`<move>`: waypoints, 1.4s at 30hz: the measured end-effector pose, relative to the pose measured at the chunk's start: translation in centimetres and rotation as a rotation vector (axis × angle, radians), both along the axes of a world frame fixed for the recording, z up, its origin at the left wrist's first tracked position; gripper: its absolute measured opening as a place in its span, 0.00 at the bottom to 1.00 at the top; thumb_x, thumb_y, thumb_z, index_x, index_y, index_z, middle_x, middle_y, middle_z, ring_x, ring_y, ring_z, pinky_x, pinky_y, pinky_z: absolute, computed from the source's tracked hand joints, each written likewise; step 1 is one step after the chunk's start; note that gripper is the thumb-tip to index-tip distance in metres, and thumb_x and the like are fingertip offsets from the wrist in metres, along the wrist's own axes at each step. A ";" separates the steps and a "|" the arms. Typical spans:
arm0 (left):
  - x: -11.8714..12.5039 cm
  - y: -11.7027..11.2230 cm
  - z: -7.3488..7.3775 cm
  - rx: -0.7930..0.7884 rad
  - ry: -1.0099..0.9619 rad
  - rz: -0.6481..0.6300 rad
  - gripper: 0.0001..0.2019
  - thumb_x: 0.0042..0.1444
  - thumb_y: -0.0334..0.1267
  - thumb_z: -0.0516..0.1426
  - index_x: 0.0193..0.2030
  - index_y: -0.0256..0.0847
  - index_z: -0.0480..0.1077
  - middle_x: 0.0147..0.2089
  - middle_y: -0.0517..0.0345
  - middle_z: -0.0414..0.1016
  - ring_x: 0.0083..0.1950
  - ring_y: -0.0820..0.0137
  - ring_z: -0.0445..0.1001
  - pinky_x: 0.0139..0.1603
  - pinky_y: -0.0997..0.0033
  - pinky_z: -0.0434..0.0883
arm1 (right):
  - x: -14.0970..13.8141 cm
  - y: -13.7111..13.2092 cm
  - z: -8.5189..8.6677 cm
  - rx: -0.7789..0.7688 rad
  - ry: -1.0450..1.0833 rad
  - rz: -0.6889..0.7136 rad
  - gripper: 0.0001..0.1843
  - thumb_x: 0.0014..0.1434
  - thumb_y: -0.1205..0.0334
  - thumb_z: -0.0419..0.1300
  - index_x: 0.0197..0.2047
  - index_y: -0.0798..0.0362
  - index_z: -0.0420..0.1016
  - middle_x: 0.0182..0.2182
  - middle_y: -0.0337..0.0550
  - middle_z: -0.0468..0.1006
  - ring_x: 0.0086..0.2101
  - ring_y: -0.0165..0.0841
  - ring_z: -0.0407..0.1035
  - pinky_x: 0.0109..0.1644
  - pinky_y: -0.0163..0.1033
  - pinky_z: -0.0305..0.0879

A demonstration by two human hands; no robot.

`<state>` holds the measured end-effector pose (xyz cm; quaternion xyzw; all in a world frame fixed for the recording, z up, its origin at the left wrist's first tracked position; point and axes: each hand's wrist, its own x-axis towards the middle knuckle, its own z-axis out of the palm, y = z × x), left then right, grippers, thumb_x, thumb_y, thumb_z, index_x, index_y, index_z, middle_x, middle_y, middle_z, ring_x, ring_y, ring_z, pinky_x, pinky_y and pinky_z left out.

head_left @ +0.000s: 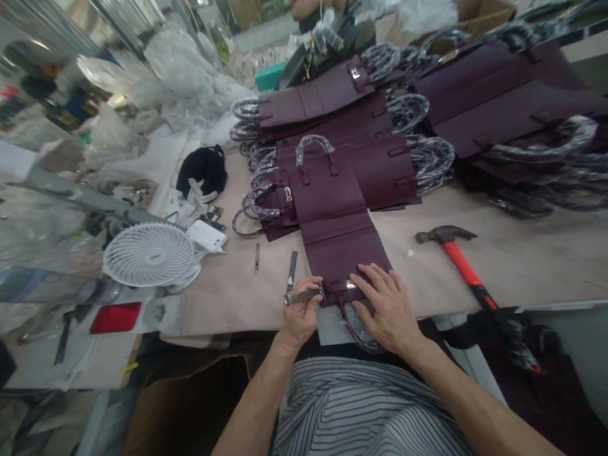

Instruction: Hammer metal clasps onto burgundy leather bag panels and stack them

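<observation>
A dark purple leather bag [335, 218] lies flat and unfolded on the table, its wrapped handle at the far end. My left hand [300, 313] is closed round a metal punch tool [304, 295], with the tool's tip at the bag's near edge. My right hand [386, 307] lies flat on the near end of the bag, fingers stretched out, pressing it down by a small metal fitting [350, 285]. A second wrapped handle [358, 329] hangs over the table's front edge under my right hand.
A hammer [458, 256] with a red grip lies to the right. Two thin metal tools [291, 269] lie left of the bag. A white fan [148, 254] and a power bank [207, 235] sit at the left. Stacks of purple bags [498, 95] fill the back.
</observation>
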<state>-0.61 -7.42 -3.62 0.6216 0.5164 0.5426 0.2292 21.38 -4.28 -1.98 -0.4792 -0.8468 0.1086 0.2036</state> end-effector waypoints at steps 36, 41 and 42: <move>1.0 0.0 -0.8 -0.028 -0.104 0.091 0.03 0.66 0.35 0.57 0.44 0.41 0.70 0.49 0.50 0.78 0.51 0.62 0.79 0.55 0.57 0.76 | 0.1 0.0 -0.2 -0.007 0.042 -0.002 0.25 0.64 0.59 0.59 0.64 0.50 0.69 0.66 0.47 0.64 0.67 0.46 0.54 0.71 0.57 0.46; 1.0 -0.1 -0.8 -0.011 -0.080 0.088 0.03 0.66 0.34 0.56 0.45 0.40 0.70 0.49 0.50 0.78 0.51 0.63 0.80 0.54 0.57 0.77 | 0.1 0.0 -0.1 -0.017 0.045 -0.004 0.25 0.64 0.59 0.59 0.64 0.49 0.68 0.66 0.46 0.64 0.67 0.46 0.53 0.71 0.57 0.46; 1.0 -0.1 -0.7 -0.008 -0.066 0.088 0.03 0.66 0.34 0.56 0.45 0.40 0.69 0.49 0.50 0.78 0.51 0.63 0.80 0.54 0.58 0.76 | 0.1 0.0 -0.1 -0.019 0.045 -0.005 0.25 0.64 0.60 0.58 0.64 0.49 0.68 0.66 0.46 0.64 0.67 0.46 0.53 0.71 0.57 0.46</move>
